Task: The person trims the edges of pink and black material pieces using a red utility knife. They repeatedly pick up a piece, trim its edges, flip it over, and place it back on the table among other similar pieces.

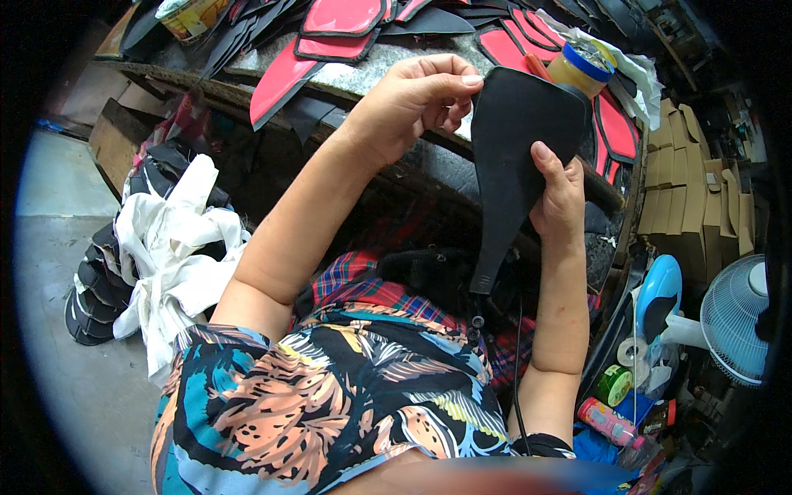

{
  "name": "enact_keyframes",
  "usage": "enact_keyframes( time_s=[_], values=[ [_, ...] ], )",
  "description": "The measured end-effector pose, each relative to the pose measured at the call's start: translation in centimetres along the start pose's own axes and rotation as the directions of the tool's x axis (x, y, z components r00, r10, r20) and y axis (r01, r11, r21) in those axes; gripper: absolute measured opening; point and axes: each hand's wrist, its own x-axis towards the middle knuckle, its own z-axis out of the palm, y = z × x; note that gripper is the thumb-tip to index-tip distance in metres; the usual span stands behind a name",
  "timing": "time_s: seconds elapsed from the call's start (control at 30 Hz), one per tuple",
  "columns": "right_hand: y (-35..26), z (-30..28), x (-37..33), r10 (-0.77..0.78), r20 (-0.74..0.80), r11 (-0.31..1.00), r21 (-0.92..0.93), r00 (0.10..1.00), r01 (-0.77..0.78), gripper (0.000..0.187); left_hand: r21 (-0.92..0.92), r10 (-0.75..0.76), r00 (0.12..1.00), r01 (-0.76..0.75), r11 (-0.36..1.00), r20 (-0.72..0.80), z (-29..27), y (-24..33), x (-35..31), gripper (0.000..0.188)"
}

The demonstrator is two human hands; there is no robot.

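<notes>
A flat black panel (528, 124), smooth like leather or synthetic sheet, is held up over my lap at the table's near edge. It is broad and rounded at the top and tapers to a narrow squared end below. My right hand (558, 194) grips its right side, thumb on the face and fingers hidden behind. At the upper left corner, my left hand (429, 95) is closed in a pinch, thumb and forefinger at the panel's edge. Red panels with black borders (342, 18) lie on the table just beyond.
The worktable (355, 78) holds stacked black pieces (256, 37), a blue-rimmed jar (582, 70) and a tub (190, 18). White cloth (177, 256) is heaped at left. On the right are folded cardboard boxes (681, 181), a fan (737, 318) and tape rolls (631, 352).
</notes>
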Motion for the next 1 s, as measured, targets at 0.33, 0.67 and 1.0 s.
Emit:
enact_keyframes(
  time_s=[0.33, 0.67, 1.0],
  values=[
    [-0.5, 0.4, -0.6, -0.02, 0.046, 0.999, 0.027, 0.999, 0.019, 0.032, 0.244, 0.024, 0.989, 0.012, 0.97, -0.143, 1.2, 0.4, 0.1, 0.018],
    [-0.6, 0.3, -0.1, 0.127, 0.197, 0.991, 0.005, 0.972, -0.13, 0.039, 0.123, -0.007, 0.992, 0.023, 0.992, -0.129, 0.9, 0.5, 1.0, 0.018],
    [-0.1, 0.4, 0.0, 0.016, 0.024, 1.0, -0.008, 1.0, -0.016, 0.042, 0.377, 0.155, 0.983, -0.105, 0.92, -0.103, 1.2, 1.4, -0.4, 0.029]
  ],
)
